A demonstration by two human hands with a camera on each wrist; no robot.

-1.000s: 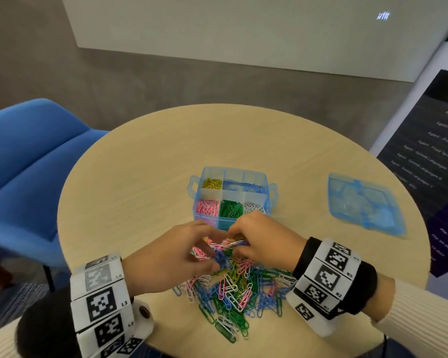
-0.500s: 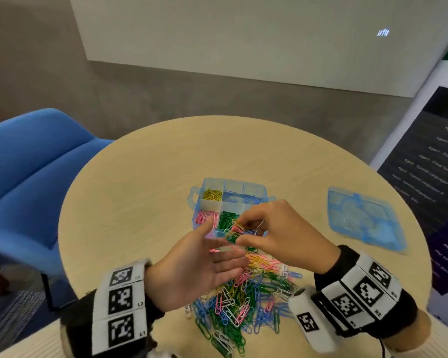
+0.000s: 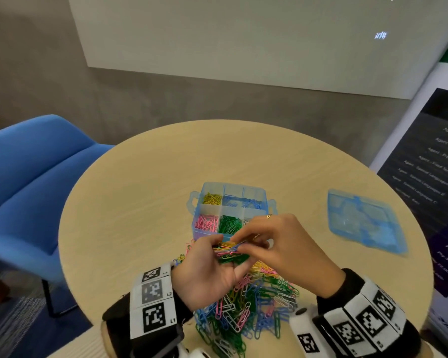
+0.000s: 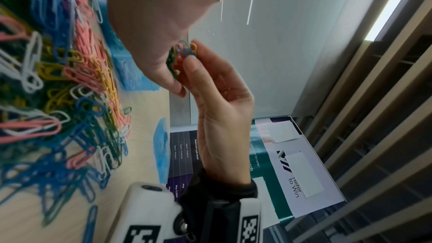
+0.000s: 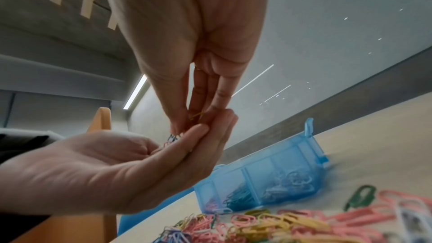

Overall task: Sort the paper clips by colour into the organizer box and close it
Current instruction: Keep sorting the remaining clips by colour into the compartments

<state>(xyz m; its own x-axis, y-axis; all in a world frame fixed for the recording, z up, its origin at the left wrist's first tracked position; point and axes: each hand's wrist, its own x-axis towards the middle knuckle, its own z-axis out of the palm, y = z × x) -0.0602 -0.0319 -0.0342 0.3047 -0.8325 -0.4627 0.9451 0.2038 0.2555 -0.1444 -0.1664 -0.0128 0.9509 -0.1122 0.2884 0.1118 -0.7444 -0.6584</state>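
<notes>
A clear blue organizer box [image 3: 254, 192] stands open on the round table, with yellow, blue, pink and green clips in separate compartments. My left hand [image 3: 221, 257] is palm up just in front of the box, its thumb holding a small mixed bunch of paper clips [image 3: 226, 250] against the fingers. My right hand [image 3: 239, 244] reaches in from the right and pinches a clip in that bunch; a yellow clip [image 5: 197, 115] shows between its fingertips. The unsorted pile [image 3: 248, 308] lies under both hands. The box's front right compartment is hidden by my right hand.
The blue lid [image 3: 365, 220] lies flat on the table [image 3: 140, 202] to the right of the box. A blue chair [image 3: 31, 182] stands to the left and a dark printed banner [image 3: 429, 177] at the right.
Both hands have come up out of the pile. The left hand has turned palm up with a bunch of clips in it, and the right hand now picks at that bunch.
</notes>
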